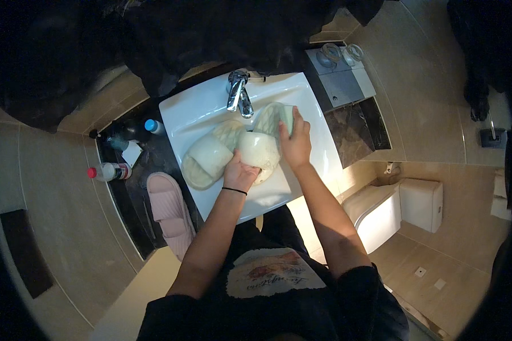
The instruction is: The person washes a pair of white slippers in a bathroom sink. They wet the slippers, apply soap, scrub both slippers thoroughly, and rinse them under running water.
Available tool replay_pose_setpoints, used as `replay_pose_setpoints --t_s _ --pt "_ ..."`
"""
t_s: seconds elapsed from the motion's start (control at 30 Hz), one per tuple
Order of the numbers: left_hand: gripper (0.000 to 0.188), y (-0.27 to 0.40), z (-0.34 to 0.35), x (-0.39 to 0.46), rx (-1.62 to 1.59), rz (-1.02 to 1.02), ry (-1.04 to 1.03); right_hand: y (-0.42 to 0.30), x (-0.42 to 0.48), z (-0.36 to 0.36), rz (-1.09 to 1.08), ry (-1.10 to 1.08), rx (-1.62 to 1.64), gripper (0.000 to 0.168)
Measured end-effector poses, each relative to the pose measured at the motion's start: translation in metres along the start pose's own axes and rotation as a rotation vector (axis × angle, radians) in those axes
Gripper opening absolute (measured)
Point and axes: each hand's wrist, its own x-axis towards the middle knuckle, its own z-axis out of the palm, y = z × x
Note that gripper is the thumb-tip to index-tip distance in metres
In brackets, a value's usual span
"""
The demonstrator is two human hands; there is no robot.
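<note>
Two pale cream slide slippers lie in a white washbasin [320, 140]. My left hand [240, 171] grips the right slipper [259, 149] near its strap and heel. In my right hand [296, 143] is a light green block, apparently a sponge or a bar of soap [286, 118], held against the toe end of that slipper. The left slipper [207, 160] rests in the basin beside it, touched by nothing but the basin and perhaps its mate. Above the slippers stands a chrome faucet [239, 96]; I see no clear stream of water.
On the dark counter to the left are a pink slipper [168, 204], a red-capped bottle [115, 171], a blue-capped bottle [154, 126] and a white card-like item [132, 153]. A grey box [341, 83] with glass jars [329, 55] stands right. A toilet [379, 209] is farther right.
</note>
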Motion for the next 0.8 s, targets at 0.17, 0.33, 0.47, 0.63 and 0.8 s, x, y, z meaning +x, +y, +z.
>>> replay_pose_setpoints --t_s 0.17,0.33,0.47,0.63,0.8 --pt "0.046 0.003 -0.018 0.011 -0.030 0.046 -0.018 -0.014 -0.077 -0.001 -0.226 -0.066 0.002 0.065" --pt "0.045 0.002 -0.017 0.013 0.012 0.019 -0.036 0.000 -0.062 0.007 -0.235 -0.080 0.042 0.063" --pt "0.045 -0.004 -0.003 0.003 -0.033 -0.008 -0.053 0.015 0.002 0.010 -0.101 -0.004 0.004 0.061" --pt "0.045 0.005 -0.022 0.020 -0.072 0.010 -0.050 -0.007 -0.062 0.005 -0.241 -0.042 -0.039 0.067" --pt "0.042 0.006 -0.019 0.021 -0.005 0.004 -0.013 0.009 -0.073 0.009 -0.350 -0.125 -0.123 0.068"
